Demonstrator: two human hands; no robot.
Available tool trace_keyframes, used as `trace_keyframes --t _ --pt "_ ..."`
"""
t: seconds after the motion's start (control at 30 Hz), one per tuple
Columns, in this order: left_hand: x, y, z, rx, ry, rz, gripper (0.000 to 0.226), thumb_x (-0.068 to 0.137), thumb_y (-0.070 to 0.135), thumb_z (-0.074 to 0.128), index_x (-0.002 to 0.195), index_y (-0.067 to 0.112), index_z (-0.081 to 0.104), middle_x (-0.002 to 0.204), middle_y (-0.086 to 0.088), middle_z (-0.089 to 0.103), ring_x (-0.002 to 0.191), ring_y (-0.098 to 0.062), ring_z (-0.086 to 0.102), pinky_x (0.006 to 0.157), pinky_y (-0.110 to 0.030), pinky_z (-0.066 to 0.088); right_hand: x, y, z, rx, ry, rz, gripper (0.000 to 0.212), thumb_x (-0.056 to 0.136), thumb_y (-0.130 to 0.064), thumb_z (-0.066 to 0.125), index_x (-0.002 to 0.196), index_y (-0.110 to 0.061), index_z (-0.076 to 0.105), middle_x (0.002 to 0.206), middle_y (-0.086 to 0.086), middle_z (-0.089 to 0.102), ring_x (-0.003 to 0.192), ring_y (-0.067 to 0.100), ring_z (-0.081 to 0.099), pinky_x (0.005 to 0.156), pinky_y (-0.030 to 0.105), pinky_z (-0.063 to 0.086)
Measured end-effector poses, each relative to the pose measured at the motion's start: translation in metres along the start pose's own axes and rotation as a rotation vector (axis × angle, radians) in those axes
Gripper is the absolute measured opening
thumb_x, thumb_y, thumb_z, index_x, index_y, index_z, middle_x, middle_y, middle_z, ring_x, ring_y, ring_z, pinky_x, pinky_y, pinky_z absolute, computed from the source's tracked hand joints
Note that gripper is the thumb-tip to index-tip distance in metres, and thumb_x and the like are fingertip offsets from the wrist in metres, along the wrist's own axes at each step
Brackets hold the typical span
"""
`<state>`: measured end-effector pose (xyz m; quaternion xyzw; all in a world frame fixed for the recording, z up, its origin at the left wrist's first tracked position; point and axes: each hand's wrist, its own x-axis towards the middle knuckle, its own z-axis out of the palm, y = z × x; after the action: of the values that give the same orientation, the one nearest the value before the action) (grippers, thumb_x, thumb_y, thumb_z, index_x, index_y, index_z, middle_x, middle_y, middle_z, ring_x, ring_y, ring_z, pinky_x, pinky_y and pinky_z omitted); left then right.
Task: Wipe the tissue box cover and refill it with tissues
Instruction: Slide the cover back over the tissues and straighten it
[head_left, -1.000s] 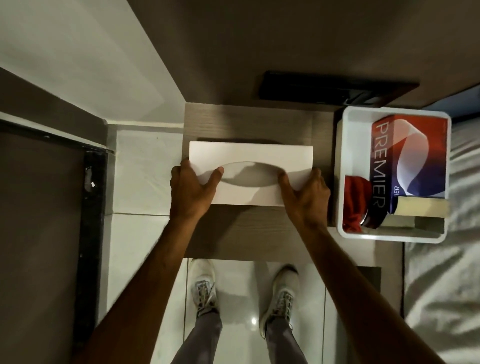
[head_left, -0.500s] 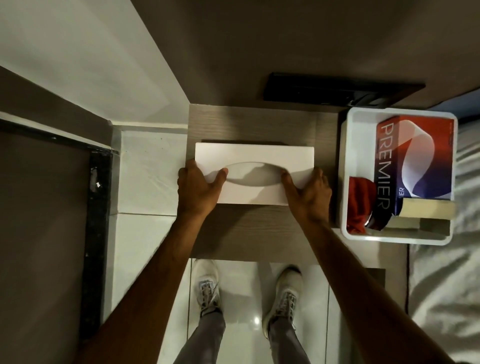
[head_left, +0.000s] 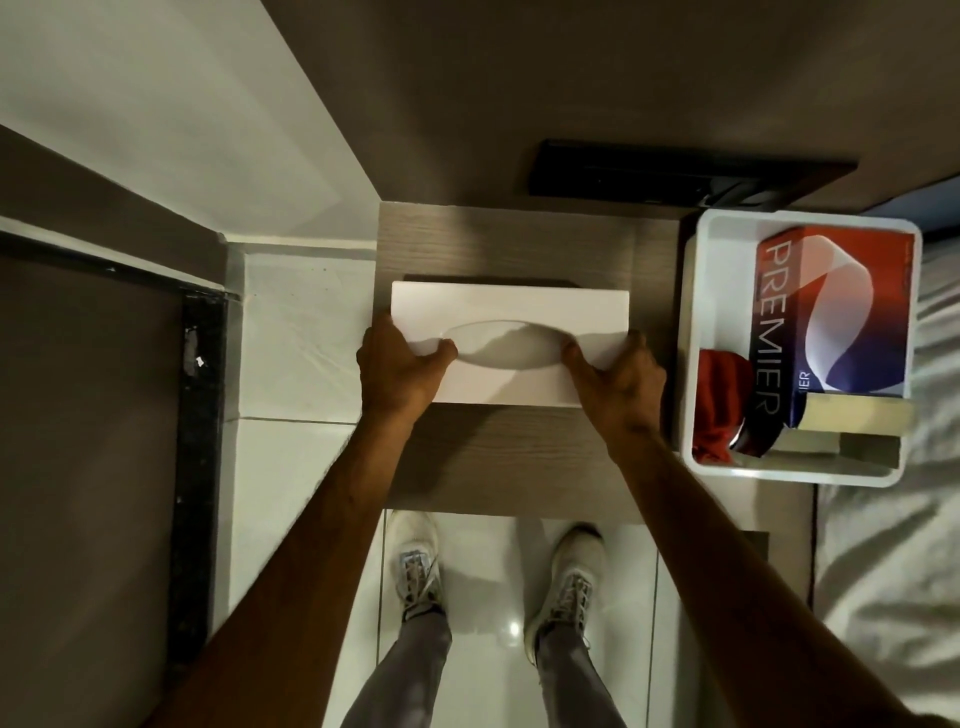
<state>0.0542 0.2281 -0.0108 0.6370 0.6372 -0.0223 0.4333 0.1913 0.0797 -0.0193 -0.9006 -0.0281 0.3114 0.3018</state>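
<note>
Both hands, left hand and right hand, have their grip clamped on the ends of the white tissue box cover sitting flat on the wooden counter, thumbs at its oval slot.

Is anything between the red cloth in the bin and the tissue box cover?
Nothing visible. The red cloth lies in the white bin, just right of the cover. Both hands grip the cover; only the bin wall intervenes.
</note>
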Motion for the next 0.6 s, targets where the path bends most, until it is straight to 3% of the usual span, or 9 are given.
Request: trace_keyframes --t 0.1,0.23,0.33,0.5,0.6 --pt "0.0006 0.0025 -0.0002 0.021 -0.011 -0.013 0.069 0.081 0.032 0.080 0.138 0.011 0.046 0.137 -0.012 0.056 0.129 -0.030 0.056 0.100 -0.039 0.053 0.0023 -0.0012 -0.0037 -0.023 -0.009 -0.004 0.068 0.085 -0.041 0.078 0.138 -0.008 0.053 0.138 0.011 0.059 0.127 0.027 0.056 0.083 0.016 0.041" --pt "0.0015 0.0024 -0.0011 0.055 -0.042 -0.011 0.072 0.084 0.032 0.078 0.140 0.008 0.040 0.139 -0.014 0.054 0.130 -0.032 0.054 0.099 -0.040 0.052 0.0045 -0.0019 -0.0065 0.006 -0.040 0.019 0.067 0.085 -0.038 0.079 0.139 -0.007 0.053 0.137 0.011 0.059 0.124 0.028 0.060 0.089 0.027 0.051" --pt "0.0045 0.0024 -0.0032 0.077 -0.055 -0.001 0.073 0.084 0.033 0.077 0.141 0.007 0.040 0.140 -0.015 0.052 0.131 -0.032 0.053 0.099 -0.038 0.051 0.0028 -0.0036 -0.0069 0.015 -0.029 0.017 0.066 0.085 -0.036 0.079 0.139 -0.007 0.054 0.137 0.011 0.060 0.123 0.027 0.061 0.086 0.022 0.047" --pt "0.0033 0.0020 -0.0047 0.094 -0.052 0.016 0.079 0.084 0.038 0.078 0.146 0.007 0.039 0.143 -0.016 0.048 0.133 -0.032 0.051 0.103 -0.040 0.050 0.0026 -0.0021 -0.0041 0.052 -0.031 0.047 0.078 0.075 -0.051 0.083 0.139 -0.014 0.057 0.134 0.009 0.062 0.120 0.025 0.061 0.085 0.024 0.050" --pt "0.0014 0.0050 -0.0070 0.094 -0.048 0.008 0.078 0.083 0.037 0.078 0.145 0.007 0.040 0.142 -0.015 0.050 0.133 -0.032 0.051 0.102 -0.040 0.051 0.0030 -0.0030 -0.0064 0.049 -0.023 0.053 0.084 0.067 -0.058 0.085 0.135 -0.016 0.058 0.132 0.006 0.062 0.119 0.024 0.061 0.093 0.035 0.057"
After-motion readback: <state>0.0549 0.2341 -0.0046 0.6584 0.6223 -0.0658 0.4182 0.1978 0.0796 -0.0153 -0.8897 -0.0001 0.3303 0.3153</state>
